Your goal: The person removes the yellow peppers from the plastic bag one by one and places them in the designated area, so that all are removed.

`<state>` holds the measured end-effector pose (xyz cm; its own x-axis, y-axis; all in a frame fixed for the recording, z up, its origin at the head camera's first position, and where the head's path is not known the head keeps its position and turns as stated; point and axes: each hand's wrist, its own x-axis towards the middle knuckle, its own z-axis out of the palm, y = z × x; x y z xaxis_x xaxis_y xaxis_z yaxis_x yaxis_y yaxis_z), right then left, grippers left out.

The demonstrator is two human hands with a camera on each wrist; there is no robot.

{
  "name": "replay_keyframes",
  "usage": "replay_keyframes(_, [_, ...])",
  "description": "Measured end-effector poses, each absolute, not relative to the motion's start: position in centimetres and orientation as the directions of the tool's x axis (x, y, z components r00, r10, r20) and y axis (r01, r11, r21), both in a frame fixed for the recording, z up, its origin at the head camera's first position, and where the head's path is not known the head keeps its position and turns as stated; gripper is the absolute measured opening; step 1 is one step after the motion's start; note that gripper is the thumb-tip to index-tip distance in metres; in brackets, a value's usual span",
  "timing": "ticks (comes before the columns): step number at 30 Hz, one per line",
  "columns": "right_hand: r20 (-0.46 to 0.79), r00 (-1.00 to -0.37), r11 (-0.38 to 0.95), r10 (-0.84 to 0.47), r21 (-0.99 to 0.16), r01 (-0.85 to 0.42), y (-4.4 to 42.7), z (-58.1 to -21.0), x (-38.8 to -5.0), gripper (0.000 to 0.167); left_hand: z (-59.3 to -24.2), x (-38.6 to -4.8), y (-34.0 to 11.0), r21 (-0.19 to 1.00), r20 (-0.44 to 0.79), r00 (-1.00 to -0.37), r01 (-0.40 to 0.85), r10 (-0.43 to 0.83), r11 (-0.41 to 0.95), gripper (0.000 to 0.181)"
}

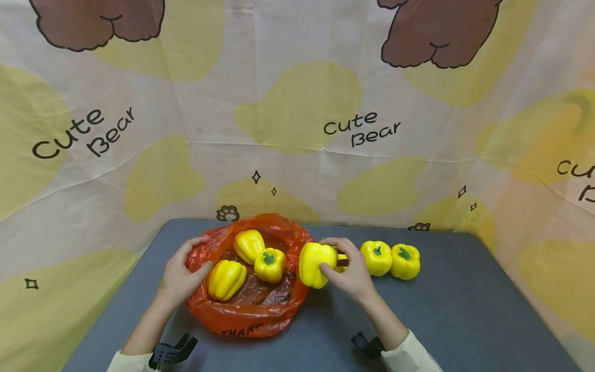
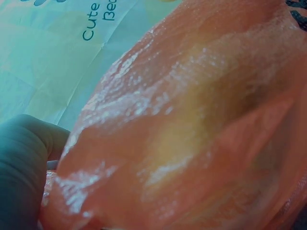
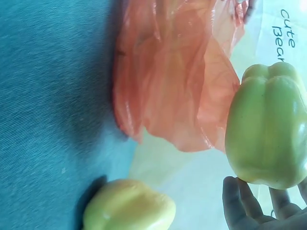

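Observation:
In the head view a red plastic bag (image 1: 248, 315) stands with its mouth wide. Three yellow bell peppers lie in it: one at the back (image 1: 249, 245), one with a green stem showing (image 1: 274, 271), and one at the left (image 1: 226, 280). My left hand (image 1: 183, 275) grips the bag's left rim between thumb and fingers. A further yellow bell pepper (image 1: 315, 266), lifted beside the bag's right rim, is held by my right hand (image 1: 349, 271). The right wrist view shows this held bell pepper (image 3: 266, 127) above the table, with fingertips (image 3: 231, 191) at its end.
Right of the right hand, two yellow bell peppers (image 1: 375, 258) (image 1: 405, 261) sit on the grey table (image 1: 446, 320). Another bell pepper (image 1: 342, 263) is mostly hidden behind that hand. A printed cloth (image 1: 297, 113) hangs behind the table.

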<state>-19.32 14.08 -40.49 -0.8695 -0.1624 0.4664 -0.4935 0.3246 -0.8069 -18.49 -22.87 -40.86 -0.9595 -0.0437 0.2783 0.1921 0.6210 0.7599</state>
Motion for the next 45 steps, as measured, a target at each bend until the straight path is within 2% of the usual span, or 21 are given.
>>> replay_keyframes(13, [0.399,-0.906,0.398,-0.139,-0.815,-0.42,15.2,-40.5,-18.1,0.04,-40.9,-18.6,-22.8,0.784,0.252,-0.967,0.174,-0.05,0.596,0.053])
replay_keyframes(22, [0.38,-0.913,0.433,-0.15,-0.804,-0.406,16.7,-43.3,-18.9,0.039,-41.1,-18.6,-23.0,0.777,0.262,-0.964,0.183,-0.044,0.602,0.053])
replay_keyframes(29, [0.31,-0.941,0.48,-0.134,-0.811,-0.335,16.8,-44.3,-18.8,0.04,-41.4,-18.5,-23.2,0.771,0.273,-0.961,0.189,-0.048,0.608,0.052])
replay_keyframes(45, [0.304,-0.943,0.511,-0.133,-0.795,-0.328,16.6,-45.3,-19.1,0.04,-41.4,-18.6,-22.9,0.774,0.268,-0.962,0.183,-0.052,0.606,0.052])
